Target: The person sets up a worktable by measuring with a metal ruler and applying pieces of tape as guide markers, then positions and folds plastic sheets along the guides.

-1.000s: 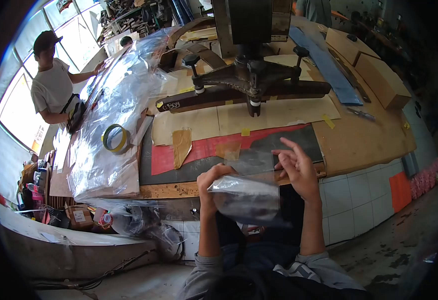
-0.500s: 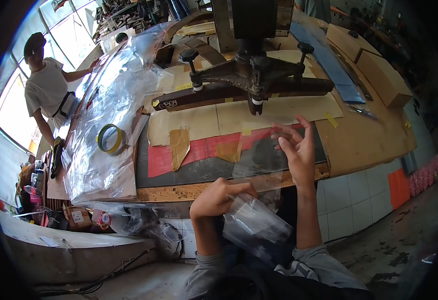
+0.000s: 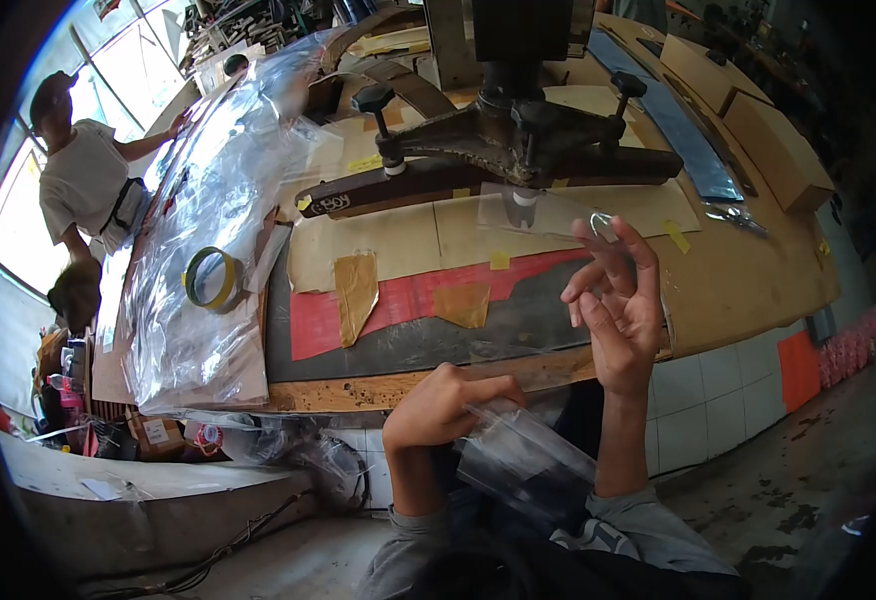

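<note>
My left hand (image 3: 448,405) is closed around a bundle of clear plastic sheets (image 3: 528,455), held low at the table's front edge. The bundle's lower end hangs over my lap. Higher and to the right is my right hand (image 3: 620,310), palm turned up and fingers bent. A thin transparent plastic sheet (image 3: 538,212) is pinched at its fingers, its upper edge catching light. Through that film I see the dark press arm. Exactly where the fingertips meet the film is hard to make out.
A heavy metal clamp press (image 3: 513,150) bears on cream boards (image 3: 388,240) over a red sheet (image 3: 308,325). A tape roll (image 3: 210,278) lies on crumpled plastic film (image 3: 198,340) at left. Cardboard boxes (image 3: 773,150) stand at right. Another person (image 3: 93,185) stands far left.
My right hand has risen slightly and moved right, drawing the clear sheet up in front of the press. My left hand stays nearly in place with the bundle. The other person's lower hand has shifted.
</note>
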Motion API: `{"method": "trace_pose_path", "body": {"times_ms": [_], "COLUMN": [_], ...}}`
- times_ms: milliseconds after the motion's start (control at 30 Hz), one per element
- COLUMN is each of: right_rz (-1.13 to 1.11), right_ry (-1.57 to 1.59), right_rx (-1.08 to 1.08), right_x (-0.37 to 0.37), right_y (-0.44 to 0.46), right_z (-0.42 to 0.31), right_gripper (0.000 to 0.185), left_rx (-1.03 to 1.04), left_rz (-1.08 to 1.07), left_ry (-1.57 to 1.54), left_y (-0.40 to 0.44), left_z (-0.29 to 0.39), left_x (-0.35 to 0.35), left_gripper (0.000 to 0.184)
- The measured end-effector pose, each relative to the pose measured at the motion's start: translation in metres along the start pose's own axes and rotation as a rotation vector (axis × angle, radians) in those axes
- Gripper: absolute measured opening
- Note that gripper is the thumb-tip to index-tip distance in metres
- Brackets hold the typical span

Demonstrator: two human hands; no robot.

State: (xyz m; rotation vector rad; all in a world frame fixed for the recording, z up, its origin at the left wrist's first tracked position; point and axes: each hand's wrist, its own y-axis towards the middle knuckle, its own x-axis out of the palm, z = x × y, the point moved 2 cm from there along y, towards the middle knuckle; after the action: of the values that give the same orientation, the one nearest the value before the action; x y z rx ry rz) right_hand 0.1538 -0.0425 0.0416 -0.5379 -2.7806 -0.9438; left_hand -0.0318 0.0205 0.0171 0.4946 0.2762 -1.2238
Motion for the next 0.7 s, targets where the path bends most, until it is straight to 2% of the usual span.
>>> {"method": "trace_pose_path", "body": {"times_ms": [333, 433, 567, 667, 700], "right_rz": [-0.069, -0.061, 0.143, 0.205, 0.214], "right_ry": [-0.069, 0.058, -0.066, -0.035, -0.035], "right_rx": [-0.098, -0.089, 0.019, 0.030, 0.028], "right_x": [-0.004, -0.004, -0.004, -0.001, 0.000], "right_y": [0.008, 0.016, 0.020, 0.027, 0.029], "right_z": [-0.005, -0.010, -0.014, -0.017, -0.016], "right_gripper": [0.049, 0.044, 0.031, 0.024, 0.023], "left_rx": [-0.026, -0.014, -0.018, -0.027, -0.027], "left_rz": [-0.001, 0.001, 0.001, 0.019, 0.019], "left_ry": [0.020, 0.032, 0.016, 0.045, 0.042], "left_y": [-0.001, -0.001, -0.001, 0.000, 0.000], "left_z": [-0.002, -0.003, -0.002, -0.001, 0.000], "left_x": [0.001, 0.001, 0.001, 0.001, 0.001], "left_gripper": [0.040, 0.038, 0.036, 0.016, 0.017]}}
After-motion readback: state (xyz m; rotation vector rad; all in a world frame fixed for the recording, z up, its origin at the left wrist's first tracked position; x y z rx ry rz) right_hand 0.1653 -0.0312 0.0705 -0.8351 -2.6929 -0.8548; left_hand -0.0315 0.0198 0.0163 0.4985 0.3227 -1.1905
